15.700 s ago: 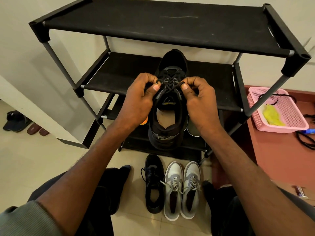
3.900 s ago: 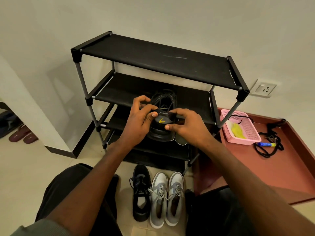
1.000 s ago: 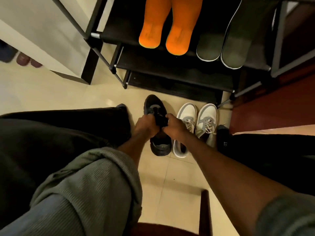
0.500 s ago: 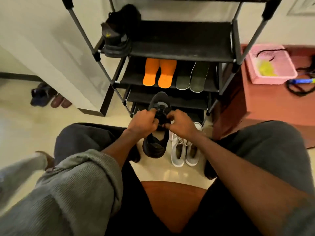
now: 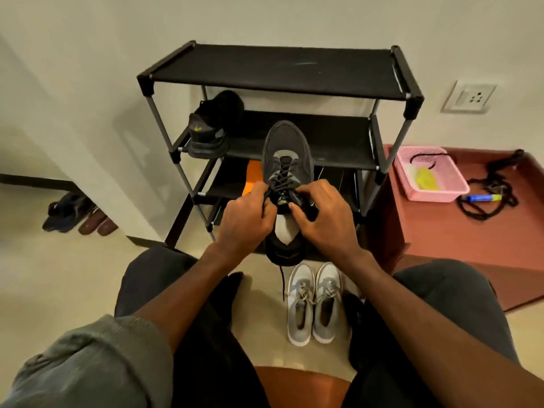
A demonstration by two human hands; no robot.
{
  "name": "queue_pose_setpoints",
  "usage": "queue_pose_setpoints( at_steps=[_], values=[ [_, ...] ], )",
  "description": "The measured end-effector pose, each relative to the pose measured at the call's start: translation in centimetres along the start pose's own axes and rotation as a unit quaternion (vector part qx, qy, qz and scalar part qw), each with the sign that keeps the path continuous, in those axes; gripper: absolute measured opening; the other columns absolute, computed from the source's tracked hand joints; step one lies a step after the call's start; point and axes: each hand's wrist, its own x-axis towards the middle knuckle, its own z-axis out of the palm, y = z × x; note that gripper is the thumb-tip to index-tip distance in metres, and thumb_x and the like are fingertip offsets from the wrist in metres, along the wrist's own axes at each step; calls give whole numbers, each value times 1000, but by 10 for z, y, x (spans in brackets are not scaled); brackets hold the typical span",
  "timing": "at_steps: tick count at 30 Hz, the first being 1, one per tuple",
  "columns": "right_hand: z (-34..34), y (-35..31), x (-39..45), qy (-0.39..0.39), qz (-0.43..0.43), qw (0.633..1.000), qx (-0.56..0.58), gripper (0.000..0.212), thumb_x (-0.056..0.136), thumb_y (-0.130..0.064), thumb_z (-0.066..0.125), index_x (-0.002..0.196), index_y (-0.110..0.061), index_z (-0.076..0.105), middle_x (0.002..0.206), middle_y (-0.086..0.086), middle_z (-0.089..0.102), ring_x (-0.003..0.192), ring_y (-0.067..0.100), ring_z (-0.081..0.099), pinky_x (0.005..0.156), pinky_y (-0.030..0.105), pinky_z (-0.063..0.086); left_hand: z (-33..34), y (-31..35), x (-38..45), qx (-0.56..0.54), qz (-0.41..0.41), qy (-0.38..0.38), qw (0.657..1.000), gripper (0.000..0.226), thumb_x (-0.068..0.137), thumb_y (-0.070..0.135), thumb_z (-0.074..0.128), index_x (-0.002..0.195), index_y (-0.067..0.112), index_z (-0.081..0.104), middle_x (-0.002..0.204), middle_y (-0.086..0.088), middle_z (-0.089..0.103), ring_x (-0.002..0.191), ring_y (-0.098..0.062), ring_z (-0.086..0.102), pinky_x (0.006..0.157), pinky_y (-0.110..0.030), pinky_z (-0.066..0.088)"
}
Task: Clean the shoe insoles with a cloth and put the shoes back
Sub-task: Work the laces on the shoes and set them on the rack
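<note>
I hold a dark grey sneaker [image 5: 287, 151] in the air in front of the black shoe rack [image 5: 273, 69], toe pointing away from me. My left hand [image 5: 245, 222] pinches its laces on the left side and my right hand [image 5: 322, 214] grips the tongue and collar on the right. A pale insole [image 5: 285, 231] shows inside the shoe opening between my hands. The matching black sneaker [image 5: 212, 128] stands on the left end of the rack's second shelf. A loose lace end hangs below the held shoe.
A pair of grey and white sneakers [image 5: 313, 301] stands on the floor between my knees. Orange insoles [image 5: 253, 175] lie on a lower shelf. A pink basket [image 5: 431, 175] holding a yellow cloth, black cords and a blue tube sit on the red platform at right. More shoes [image 5: 73, 214] lie far left.
I have lifted the dark sneaker from near the floor up to the rack's middle height, both hands on it. My view has tilted up and now takes in the whole rack.
</note>
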Motion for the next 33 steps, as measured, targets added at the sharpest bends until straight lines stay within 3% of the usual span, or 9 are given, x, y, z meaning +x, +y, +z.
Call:
queue_pose_setpoints(
  at_steps=[3,5,10,14,16,19,21,28,33],
  values=[
    [2,15,26,8,-3,1000,-28,31,92,-33,71,115,-15,62,110,-1,59,98,16,59,77,34,54,14,-3,25,-10,-8,21,1000,9,97,15,60,104,12,55,71,9,52,54,-10,51,49,-12,30],
    [6,26,43,14,2,999,-42,35,89,-28,74,118,-15,60,113,-1,57,101,16,59,77,34,56,25,-6,39,-20,-8,30,999,10,97,16,61,105,13,56,71,11,52,55,-6,51,49,-9,30],
    [28,53,66,80,42,996,-2,42,81,-13,80,118,-10,62,115,2,59,104,19,61,83,28,53,60,-16,65,-15,20,93,995,5,96,17,59,98,13,59,72,5,56,55,-11,51,47,-27,43],
    [48,60,76,122,74,990,-2,32,81,-16,80,106,-11,61,106,1,59,93,17,60,72,20,47,78,-21,76,-16,-3,90,996,9,94,22,63,98,18,56,81,7,58,59,-9,50,50,-32,48],
    [51,59,77,114,79,989,-42,31,83,-22,78,105,-14,59,103,-2,58,89,15,56,65,13,39,79,-25,78,-3,-21,74,997,14,93,27,65,101,21,54,94,7,59,70,-9,53,52,-29,48],
    [55,59,77,112,62,987,-98,31,83,-25,77,106,-14,59,100,0,58,85,17,56,59,17,39,76,-29,84,14,-17,57,998,26,87,29,69,107,19,55,123,1,52,102,-12,54,64,-20,47],
    [58,58,79,127,50,983,-119,25,86,-25,72,106,-12,62,99,2,60,83,17,56,60,18,38,77,-28,90,-19,-23,46,998,35,88,27,69,118,18,54,133,0,47,108,-15,57,70,-23,55],
    [52,62,89,168,22,977,-128,9,87,-11,69,92,-9,62,88,4,60,65,18,56,46,32,48,85,-14,96,-31,-56,79,995,27,92,26,56,116,15,55,116,-1,52,78,-10,57,57,-28,55],
    [48,61,89,165,39,982,-82,19,83,-9,74,96,-7,61,92,4,58,68,16,54,49,31,48,84,-16,96,-73,-62,67,993,30,92,22,65,120,18,57,118,3,52,83,-8,59,63,-30,57]
  ],
)
